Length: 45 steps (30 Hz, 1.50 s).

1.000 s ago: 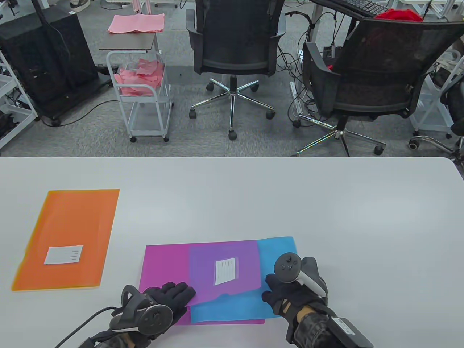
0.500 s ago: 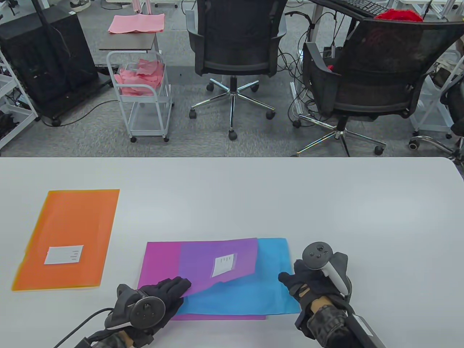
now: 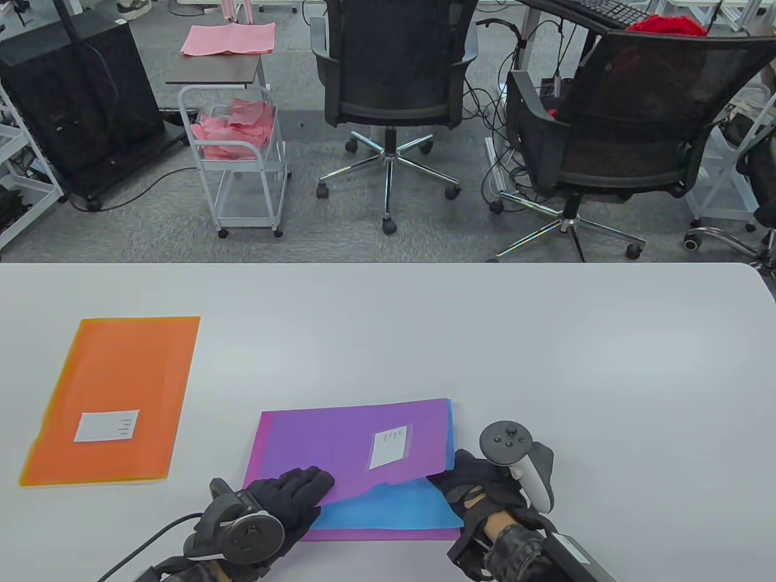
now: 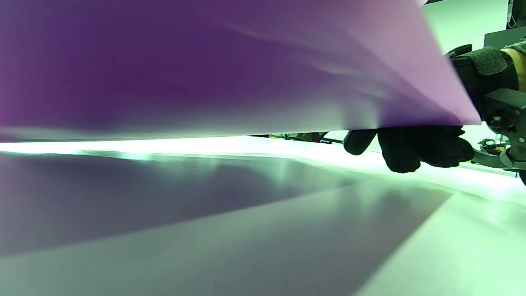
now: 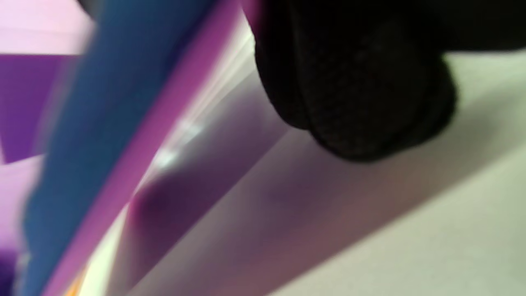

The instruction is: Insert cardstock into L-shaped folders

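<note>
Near the table's front edge, both hands [image 3: 291,494] [image 3: 470,491] hold blue cardstock [image 3: 388,506] inside the purple folder [image 3: 357,439].

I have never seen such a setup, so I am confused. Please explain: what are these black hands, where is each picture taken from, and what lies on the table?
These are a person's two hands in black sensor gloves, with a tracker strapped on the back of each. One camera looks down at the table; two more sit on the wrists, so their pictures are close and blurry. On the table lie an orange folder and a purple folder. The left hand lifts the purple folder's top sheet at its near edge. The right hand is at the blue cardstock, which lies almost wholly inside; the exact grip is hidden.
</note>
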Each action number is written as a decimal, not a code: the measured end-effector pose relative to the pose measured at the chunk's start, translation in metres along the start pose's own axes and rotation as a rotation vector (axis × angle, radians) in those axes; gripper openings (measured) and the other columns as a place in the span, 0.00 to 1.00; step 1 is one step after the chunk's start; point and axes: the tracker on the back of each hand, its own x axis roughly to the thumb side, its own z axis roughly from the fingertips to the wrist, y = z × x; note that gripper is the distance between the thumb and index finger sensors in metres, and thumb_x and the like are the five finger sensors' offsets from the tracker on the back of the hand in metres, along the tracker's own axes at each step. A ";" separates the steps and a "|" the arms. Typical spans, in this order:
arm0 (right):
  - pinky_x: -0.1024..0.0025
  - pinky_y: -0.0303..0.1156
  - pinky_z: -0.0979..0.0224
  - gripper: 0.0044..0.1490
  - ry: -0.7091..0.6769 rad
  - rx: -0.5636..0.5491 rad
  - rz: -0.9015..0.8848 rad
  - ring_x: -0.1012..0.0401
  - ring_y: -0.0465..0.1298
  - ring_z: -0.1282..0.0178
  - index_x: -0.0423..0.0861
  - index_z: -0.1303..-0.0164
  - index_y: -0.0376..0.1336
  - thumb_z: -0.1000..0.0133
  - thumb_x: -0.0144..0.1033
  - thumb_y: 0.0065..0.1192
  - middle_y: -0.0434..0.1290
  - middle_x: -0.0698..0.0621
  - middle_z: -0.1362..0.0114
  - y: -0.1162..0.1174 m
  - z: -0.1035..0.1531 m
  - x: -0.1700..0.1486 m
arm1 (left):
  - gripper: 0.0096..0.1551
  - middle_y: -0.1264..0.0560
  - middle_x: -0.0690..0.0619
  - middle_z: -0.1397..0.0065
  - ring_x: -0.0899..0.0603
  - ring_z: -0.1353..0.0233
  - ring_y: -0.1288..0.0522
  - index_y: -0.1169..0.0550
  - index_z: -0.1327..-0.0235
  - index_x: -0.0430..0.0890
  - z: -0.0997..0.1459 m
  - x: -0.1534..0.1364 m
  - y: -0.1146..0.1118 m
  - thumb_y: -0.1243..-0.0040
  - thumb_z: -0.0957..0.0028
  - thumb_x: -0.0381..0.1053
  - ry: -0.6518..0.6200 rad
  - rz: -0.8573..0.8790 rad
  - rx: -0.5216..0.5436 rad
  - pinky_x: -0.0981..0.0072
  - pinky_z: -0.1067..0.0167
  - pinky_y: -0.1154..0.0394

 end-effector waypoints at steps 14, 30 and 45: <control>0.73 0.82 0.80 0.30 0.053 0.301 -0.593 0.59 0.84 0.78 0.39 0.43 0.58 0.50 0.41 0.61 0.81 0.41 0.62 -0.001 -0.010 -0.030 | 0.29 0.21 0.47 0.33 0.36 0.38 0.15 0.28 0.34 0.52 0.002 -0.002 0.004 0.51 0.47 0.59 -0.013 0.079 0.022 0.43 0.49 0.18; 0.69 0.81 0.76 0.27 -0.145 0.235 -0.616 0.56 0.82 0.75 0.42 0.46 0.60 0.51 0.40 0.62 0.79 0.39 0.61 -0.028 -0.020 -0.037 | 0.55 0.51 0.35 0.18 0.24 0.21 0.42 0.52 0.21 0.48 0.014 -0.062 0.001 0.51 0.52 0.75 0.514 0.227 -0.129 0.31 0.35 0.36; 0.66 0.80 0.73 0.27 -0.220 0.302 -0.607 0.54 0.82 0.72 0.44 0.44 0.61 0.51 0.40 0.62 0.79 0.38 0.59 -0.029 -0.023 -0.038 | 0.33 0.13 0.51 0.52 0.45 0.65 0.09 0.31 0.32 0.45 0.029 -0.099 -0.009 0.37 0.49 0.54 0.718 1.111 -0.040 0.54 0.68 0.16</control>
